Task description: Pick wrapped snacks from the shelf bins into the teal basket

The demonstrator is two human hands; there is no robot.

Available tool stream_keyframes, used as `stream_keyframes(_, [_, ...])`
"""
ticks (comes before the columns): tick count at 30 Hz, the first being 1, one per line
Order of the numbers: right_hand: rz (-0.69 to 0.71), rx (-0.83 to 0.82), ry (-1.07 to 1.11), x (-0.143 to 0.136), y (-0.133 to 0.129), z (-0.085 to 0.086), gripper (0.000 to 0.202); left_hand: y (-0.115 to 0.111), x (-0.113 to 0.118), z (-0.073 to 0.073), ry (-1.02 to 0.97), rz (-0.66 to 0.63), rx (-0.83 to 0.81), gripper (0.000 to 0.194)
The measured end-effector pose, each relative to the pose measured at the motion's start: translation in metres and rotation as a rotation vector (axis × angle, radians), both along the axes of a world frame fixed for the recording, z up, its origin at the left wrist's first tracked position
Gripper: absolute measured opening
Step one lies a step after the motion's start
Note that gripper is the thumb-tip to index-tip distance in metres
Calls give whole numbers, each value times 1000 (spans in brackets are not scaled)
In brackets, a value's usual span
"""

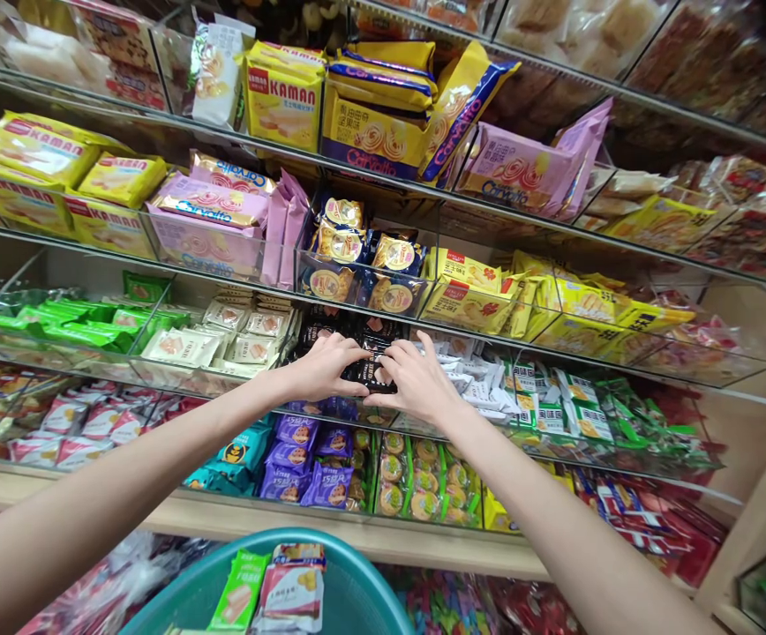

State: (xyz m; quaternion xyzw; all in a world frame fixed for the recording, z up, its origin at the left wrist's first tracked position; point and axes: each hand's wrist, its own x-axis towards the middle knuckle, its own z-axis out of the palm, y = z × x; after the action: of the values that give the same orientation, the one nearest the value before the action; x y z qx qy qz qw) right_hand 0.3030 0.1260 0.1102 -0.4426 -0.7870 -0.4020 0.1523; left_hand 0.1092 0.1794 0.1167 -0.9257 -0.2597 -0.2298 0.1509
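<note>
Both hands reach into a shelf compartment of small black snack packets in the middle of the rack. My left hand is at the left of the compartment, its fingers bent over the dark packets. Close beside it, my right hand has its fingers curved at the right edge of a black packet, which lies between the two hands. The fingertips of both hands touch or nearly touch this packet. Cream-coloured packets lie left of the hands, white ones to the right.
Below stands a teal basket holding a green packet and a white-and-pink one. Clear dividers and shelf fronts edge the compartments. Yellow packs fill an upper shelf, purple packets a lower one.
</note>
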Motion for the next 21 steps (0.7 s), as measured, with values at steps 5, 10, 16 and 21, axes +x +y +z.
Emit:
stream_keyframes(5, [2, -20, 12, 0, -4, 2, 46, -1, 5, 1, 12, 10, 25, 51])
stream_keyframes(10, [-2, -12, 20, 2, -6, -2, 46, -5, 12, 1, 10, -7, 12, 40])
stream_keyframes(16, [26, -53, 60, 11, -5, -7, 45, -7, 16, 0, 23, -75, -66, 40])
stream_keyframes(21, [15, -57, 93, 12, -8, -5, 44, -3, 15, 3, 13, -141, -71, 38])
